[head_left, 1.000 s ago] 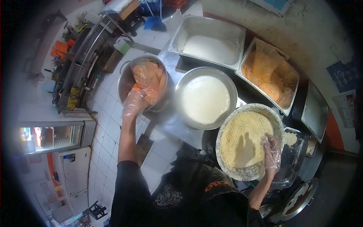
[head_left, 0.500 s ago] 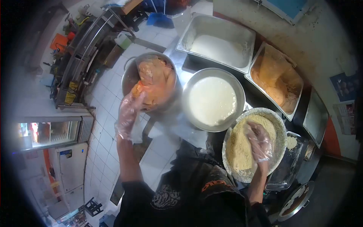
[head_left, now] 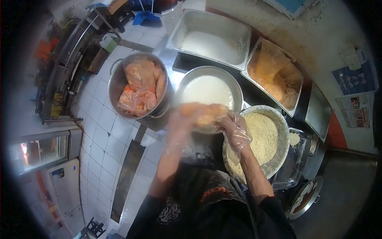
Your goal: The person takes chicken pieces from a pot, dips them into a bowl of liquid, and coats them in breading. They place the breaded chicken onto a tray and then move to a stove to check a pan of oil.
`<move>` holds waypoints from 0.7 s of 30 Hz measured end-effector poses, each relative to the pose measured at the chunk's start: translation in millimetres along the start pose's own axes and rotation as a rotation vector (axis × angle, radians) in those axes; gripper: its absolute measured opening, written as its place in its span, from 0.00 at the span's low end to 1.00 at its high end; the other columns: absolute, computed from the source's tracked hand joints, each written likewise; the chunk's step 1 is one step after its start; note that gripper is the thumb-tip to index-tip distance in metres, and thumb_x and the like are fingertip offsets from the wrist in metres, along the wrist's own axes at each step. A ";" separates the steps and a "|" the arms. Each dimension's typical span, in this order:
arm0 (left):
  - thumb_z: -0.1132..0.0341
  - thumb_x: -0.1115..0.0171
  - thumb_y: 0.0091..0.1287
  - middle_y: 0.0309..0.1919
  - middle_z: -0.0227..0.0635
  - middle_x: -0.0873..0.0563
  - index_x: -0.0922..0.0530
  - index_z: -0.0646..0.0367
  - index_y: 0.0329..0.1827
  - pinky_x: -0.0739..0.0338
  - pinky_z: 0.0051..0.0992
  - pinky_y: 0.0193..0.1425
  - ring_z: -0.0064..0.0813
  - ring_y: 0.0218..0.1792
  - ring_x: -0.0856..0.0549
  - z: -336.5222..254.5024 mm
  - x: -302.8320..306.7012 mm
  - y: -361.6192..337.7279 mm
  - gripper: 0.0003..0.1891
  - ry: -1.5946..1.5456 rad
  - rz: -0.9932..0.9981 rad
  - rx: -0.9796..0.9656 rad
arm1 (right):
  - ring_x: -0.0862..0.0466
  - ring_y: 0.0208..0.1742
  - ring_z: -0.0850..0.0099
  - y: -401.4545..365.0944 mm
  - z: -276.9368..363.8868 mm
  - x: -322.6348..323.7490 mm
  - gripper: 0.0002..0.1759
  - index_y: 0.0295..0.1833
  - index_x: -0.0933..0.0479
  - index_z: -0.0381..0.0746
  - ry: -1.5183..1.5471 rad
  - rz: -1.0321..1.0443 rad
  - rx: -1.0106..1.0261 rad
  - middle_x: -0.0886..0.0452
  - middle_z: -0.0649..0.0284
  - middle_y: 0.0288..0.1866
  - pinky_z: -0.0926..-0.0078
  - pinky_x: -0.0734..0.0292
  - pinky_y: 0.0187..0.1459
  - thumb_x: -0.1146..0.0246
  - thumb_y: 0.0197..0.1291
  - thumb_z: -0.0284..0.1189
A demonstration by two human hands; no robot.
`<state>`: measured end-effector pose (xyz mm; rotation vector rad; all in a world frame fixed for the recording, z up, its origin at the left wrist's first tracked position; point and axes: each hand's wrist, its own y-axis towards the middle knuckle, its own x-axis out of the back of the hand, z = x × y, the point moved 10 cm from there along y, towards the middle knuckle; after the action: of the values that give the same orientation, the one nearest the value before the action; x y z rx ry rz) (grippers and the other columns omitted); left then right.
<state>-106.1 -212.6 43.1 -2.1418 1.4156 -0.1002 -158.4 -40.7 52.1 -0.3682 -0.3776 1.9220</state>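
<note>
Two big things flank the work: the pot (head_left: 114,93) of raw meat on your left, and the round tub (head_left: 284,139) of pale crumbs on your right. Past them, the wide metal tray (head_left: 219,24) and the orange-dusted tray (head_left: 264,92) box in the far side, so work on your own side of them. The smaller round bowl (head_left: 239,87) of white wet mix sits in the middle, its near rim under your hands. Lift your wrists a bit so they don't bump or tip it.

Your left hand (head_left: 179,127) is a blur, so I can't tell if it is wide or closed. Your right hand (head_left: 237,133) has its fingers curled on one end of the piece of meat (head_left: 207,113), which is up over the near part of the white bowl. Hold it low and over the mix, so drips land there. Hold both ends snugly, as wet meat can slip, but don't squeeze hard. Mind the loose glove plastic (head_left: 232,154) hanging by the crumbs; keep it out of them.
</note>
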 end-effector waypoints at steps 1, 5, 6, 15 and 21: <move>0.64 0.32 0.70 0.49 0.37 0.14 0.23 0.64 0.57 0.16 0.22 0.41 0.23 0.45 0.14 3.9 2.8 3.7 0.18 -0.083 -0.010 -0.039 | 0.15 0.38 0.73 -0.1 -5.2 5.2 0.17 0.54 0.20 0.29 0.054 -0.008 -0.035 0.13 0.58 0.37 0.74 0.19 0.43 0.36 0.68 0.32; 0.64 0.32 0.71 0.48 0.35 0.14 0.23 0.64 0.59 0.18 0.19 0.44 0.21 0.44 0.14 -8.0 4.9 1.4 0.19 -0.246 0.005 -0.110 | 0.15 0.41 0.72 3.3 -9.8 19.6 0.19 0.56 0.21 0.30 0.180 -0.026 -0.018 0.13 0.56 0.42 0.72 0.18 0.45 0.36 0.68 0.34; 0.64 0.32 0.71 0.48 0.35 0.14 0.23 0.64 0.59 0.18 0.19 0.44 0.21 0.44 0.14 -8.0 6.1 0.2 0.19 -0.248 0.003 -0.107 | 0.15 0.43 0.71 3.1 3.7 15.2 0.19 0.55 0.21 0.30 0.114 -0.005 0.044 0.14 0.56 0.46 0.71 0.18 0.47 0.35 0.68 0.34; 0.60 0.37 0.74 0.41 0.34 0.11 0.17 0.65 0.56 0.19 0.24 0.45 0.22 0.38 0.15 -42.4 -40.4 -13.0 0.18 0.171 0.135 -0.389 | 0.18 0.57 0.66 -29.0 61.1 -23.1 0.30 0.64 0.24 0.36 -0.562 -0.068 0.410 0.20 0.53 0.59 0.65 0.20 0.55 0.27 0.60 0.39; 0.57 0.41 0.76 0.46 0.40 0.12 0.19 0.66 0.57 0.20 0.27 0.52 0.25 0.45 0.14 -8.1 -31.0 -19.1 0.20 0.086 0.244 -0.186 | 0.15 0.50 0.67 -9.2 33.4 8.8 0.26 0.59 0.20 0.35 -0.357 -0.206 0.299 0.14 0.57 0.47 0.67 0.21 0.55 0.26 0.60 0.39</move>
<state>-106.9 -183.7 66.7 -2.1118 1.7869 0.0345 -168.1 -32.2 85.4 0.2076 -0.3381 1.8039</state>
